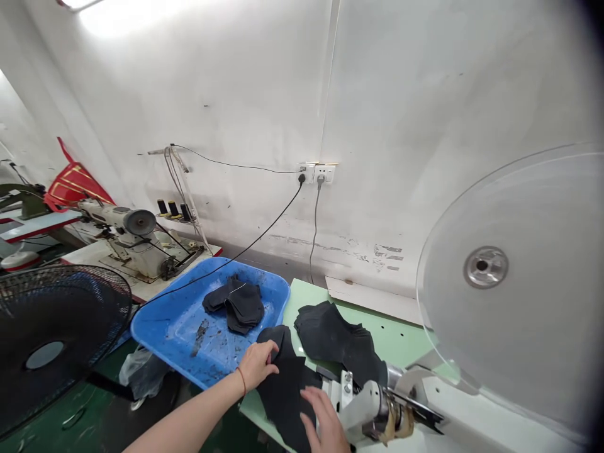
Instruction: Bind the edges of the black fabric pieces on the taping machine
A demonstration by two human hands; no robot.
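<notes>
Black flat cut pieces lie at the front edge of the pale green table, beside the sewing machine head. My left hand is at their left edge, with thumb and forefinger bent on the black material and the other fingers hidden. My right hand is near their right edge, close to the machine, with its fingers apart. Behind the machine head is a fanned stack of similar black pieces. Whether the material is cloth or leather I cannot tell.
A blue plastic tub on the left contains more black pieces. A black fan stands at lower left, and another sewing machine beyond the tub. A large clear disc rises at right. A black cable crosses above the tub.
</notes>
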